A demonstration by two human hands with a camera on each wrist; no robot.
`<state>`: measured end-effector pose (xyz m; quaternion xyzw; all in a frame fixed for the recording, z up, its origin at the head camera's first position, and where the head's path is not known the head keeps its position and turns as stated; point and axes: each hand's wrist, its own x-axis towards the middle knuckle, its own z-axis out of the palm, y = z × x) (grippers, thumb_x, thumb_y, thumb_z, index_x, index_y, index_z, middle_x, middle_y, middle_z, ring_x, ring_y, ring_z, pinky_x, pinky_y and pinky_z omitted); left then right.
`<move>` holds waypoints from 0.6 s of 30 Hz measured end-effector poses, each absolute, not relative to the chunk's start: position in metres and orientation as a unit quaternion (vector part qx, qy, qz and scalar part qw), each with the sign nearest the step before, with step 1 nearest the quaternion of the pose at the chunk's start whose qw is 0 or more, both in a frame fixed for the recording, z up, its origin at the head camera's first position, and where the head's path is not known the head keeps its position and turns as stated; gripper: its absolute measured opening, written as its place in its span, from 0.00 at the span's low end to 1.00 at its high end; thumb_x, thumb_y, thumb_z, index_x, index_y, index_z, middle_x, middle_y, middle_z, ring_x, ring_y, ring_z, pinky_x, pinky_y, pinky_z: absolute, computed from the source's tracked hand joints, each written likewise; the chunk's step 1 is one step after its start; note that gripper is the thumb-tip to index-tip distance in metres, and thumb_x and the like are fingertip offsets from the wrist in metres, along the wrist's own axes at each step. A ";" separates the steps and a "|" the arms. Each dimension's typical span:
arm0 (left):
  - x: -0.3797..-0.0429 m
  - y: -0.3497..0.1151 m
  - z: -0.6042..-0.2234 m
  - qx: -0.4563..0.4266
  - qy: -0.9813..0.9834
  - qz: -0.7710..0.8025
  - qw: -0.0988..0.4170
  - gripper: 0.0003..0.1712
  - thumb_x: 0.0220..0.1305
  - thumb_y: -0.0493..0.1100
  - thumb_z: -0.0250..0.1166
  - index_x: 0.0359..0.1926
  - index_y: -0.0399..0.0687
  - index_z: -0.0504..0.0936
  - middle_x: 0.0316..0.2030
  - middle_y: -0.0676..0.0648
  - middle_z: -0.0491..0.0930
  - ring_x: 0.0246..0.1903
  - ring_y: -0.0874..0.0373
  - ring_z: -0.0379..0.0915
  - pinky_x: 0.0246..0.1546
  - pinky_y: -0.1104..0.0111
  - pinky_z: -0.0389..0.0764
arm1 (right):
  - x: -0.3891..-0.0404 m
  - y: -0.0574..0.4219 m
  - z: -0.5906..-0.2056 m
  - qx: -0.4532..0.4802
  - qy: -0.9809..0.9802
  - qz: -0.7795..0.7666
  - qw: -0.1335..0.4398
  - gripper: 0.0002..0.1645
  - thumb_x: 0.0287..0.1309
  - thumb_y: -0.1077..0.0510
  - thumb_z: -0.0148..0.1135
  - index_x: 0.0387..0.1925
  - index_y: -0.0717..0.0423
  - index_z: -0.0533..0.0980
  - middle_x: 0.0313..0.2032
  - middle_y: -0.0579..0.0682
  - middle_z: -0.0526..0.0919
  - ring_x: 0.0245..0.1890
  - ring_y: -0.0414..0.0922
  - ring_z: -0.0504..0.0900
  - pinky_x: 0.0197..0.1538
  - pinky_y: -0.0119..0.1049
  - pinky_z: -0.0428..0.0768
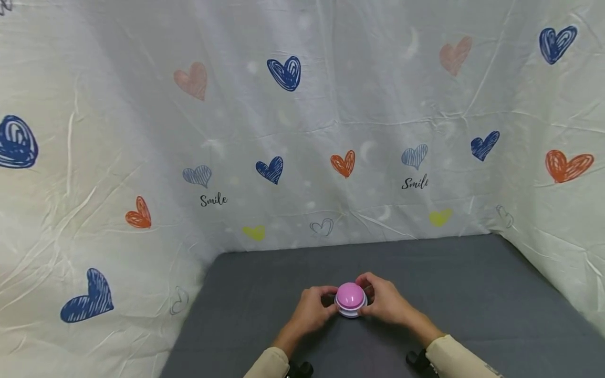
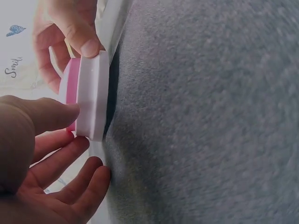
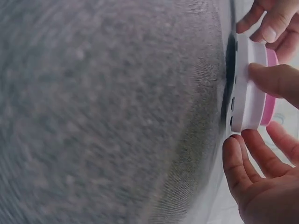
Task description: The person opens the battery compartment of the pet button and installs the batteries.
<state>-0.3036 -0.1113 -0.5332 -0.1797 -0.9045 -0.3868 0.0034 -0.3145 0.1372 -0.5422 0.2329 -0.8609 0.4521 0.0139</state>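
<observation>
A round push button (image 1: 350, 295) with a glossy pink dome on a white base is between my two hands, close over the grey cloth. My left hand (image 1: 309, 310) grips its left side, thumb at the near edge and index finger towards the back. From the opposite side my right hand (image 1: 385, 300) pinches it the same way. In the left wrist view the white base (image 2: 93, 95) appears edge-on, with a dark strip of shadow under it. Small dark slots show low on the base's side (image 3: 243, 84) in the right wrist view.
A grey cloth (image 1: 264, 283) covers the table. White curtains (image 1: 302, 115) printed with hearts and the word Smile hang behind and on both sides. Cream sleeves (image 1: 269, 363) cover the forearms, with black wrist mounts (image 1: 420, 362) beside them.
</observation>
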 end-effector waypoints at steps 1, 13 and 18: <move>-0.302 -0.112 -0.534 -0.181 -0.905 -0.386 0.003 0.23 0.64 0.39 0.79 0.60 0.40 0.89 0.55 0.44 0.91 0.59 0.47 0.86 0.65 0.45 0.87 | -0.314 0.136 -0.543 0.235 -0.863 0.448 0.016 0.39 0.43 0.62 0.89 0.58 0.58 0.79 0.51 0.52 0.88 0.48 0.46 0.89 0.50 0.38 0.92; -0.296 -0.115 -0.535 -0.177 -0.903 -0.391 0.019 0.22 0.65 0.39 0.77 0.60 0.39 0.89 0.53 0.43 0.91 0.53 0.50 0.88 0.57 0.53 0.91 | -0.308 0.134 -0.543 0.243 -0.874 0.421 0.028 0.38 0.46 0.62 0.86 0.60 0.60 0.80 0.54 0.55 0.86 0.49 0.49 0.89 0.53 0.43 0.93; -0.295 -0.123 -0.534 -0.158 -0.906 -0.393 0.031 0.22 0.67 0.39 0.75 0.60 0.37 0.88 0.53 0.41 0.91 0.51 0.49 0.88 0.53 0.53 0.92 | -0.308 0.144 -0.537 0.224 -0.890 0.396 0.041 0.33 0.56 0.56 0.83 0.62 0.57 0.80 0.54 0.56 0.85 0.49 0.51 0.87 0.49 0.42 0.91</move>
